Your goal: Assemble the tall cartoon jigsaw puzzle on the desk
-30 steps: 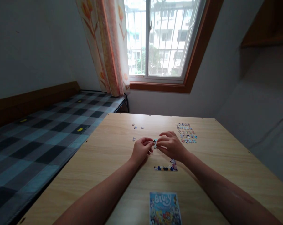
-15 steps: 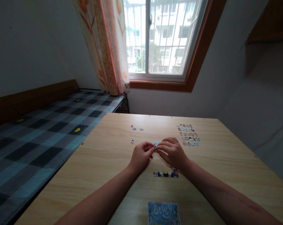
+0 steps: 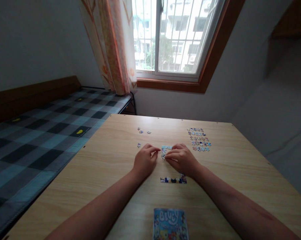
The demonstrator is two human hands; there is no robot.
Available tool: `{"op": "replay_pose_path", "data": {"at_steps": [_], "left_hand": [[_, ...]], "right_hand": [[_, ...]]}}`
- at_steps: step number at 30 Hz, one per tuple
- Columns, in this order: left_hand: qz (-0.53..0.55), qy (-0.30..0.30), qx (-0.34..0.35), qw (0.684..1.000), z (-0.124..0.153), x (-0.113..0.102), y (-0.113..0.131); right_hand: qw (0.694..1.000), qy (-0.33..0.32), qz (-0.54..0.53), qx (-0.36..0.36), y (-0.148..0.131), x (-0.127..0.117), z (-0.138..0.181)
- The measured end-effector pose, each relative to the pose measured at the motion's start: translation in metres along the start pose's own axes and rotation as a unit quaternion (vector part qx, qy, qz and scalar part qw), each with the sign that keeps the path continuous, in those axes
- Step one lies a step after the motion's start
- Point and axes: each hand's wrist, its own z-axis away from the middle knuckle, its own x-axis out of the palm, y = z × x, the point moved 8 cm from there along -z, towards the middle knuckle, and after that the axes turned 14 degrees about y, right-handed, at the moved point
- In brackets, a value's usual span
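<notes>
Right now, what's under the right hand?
Puzzle pieces show in a small patch at the left side of the right hand. Whatever lies directly beneath the hand is covered, so I can't tell how far the patch extends.

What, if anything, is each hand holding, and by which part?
The left hand shows nothing held. The right hand has fingertips at the far jigsaw section; whether they grip a piece cannot be told.

bare left hand (image 3: 145, 161), bare right hand (image 3: 182, 158); bare left forearm (image 3: 103, 200), bare right forearm (image 3: 230, 196) with a faint mark (image 3: 266, 216)
</notes>
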Motion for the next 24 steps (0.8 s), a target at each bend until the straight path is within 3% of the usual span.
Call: {"op": "replay_pose_path", "data": {"at_steps": [6, 24], "left_hand": [[-0.109, -0.067, 0.057, 0.99, 0.009, 0.011, 0.008], [-0.143, -0.066, 0.098, 0.983, 0.013, 0.012, 0.018]], "right_hand": [[1.0, -0.022, 0.011, -0.011, -0.003, 0.003, 0.001], [1.0, -0.019, 0.011, 0.017, -0.002, 0.005, 0.001]]}}
